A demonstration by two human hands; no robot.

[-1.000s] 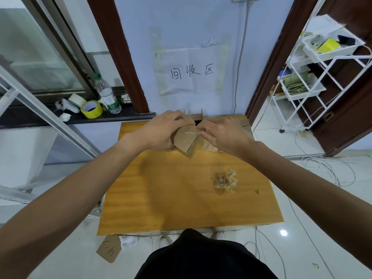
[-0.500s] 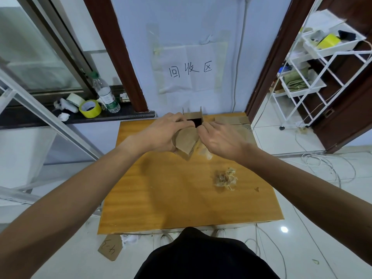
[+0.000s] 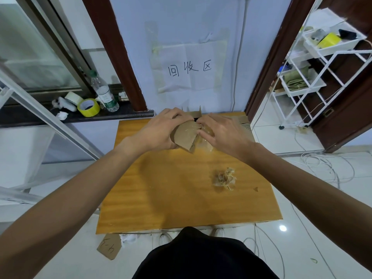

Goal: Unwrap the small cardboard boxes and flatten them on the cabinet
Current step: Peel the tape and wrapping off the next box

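Far left, on the sill: yellow tape roll [image 3: 88, 107] and bottle [image 3: 103, 92], idle, no part in this.

Over to the left hand [image 3: 161, 129]: wrapped round the left end of the small cardboard box [image 3: 185, 136], fingers curled over its top edge, holding it just above the far half of the cabinet [image 3: 171, 188]. Same clamp as a sec ago, box barely shifted.

Behind the box: open box [image 3: 194, 113], flaps up, at the back edge by the wall.

Right hand [image 3: 225, 133]: fingertips down at the top seam, thumb along the box's right edge, pinching at the clear tape [image 3: 205, 144]. Now a bit more loose film hanging below the palm than 1 s back, so prob. mid-peel, tape coming away slowly. Exact pinch point hidden by the fingers.

Nearer, right of centre: wad of stripped tape [image 3: 224, 177] lying on the wood, unmoved.

Far right corner: flattened cardboard [image 3: 241, 120], looks done.

Meaning for the task: unwrapping ongoing, flattening of this one not yet begun.
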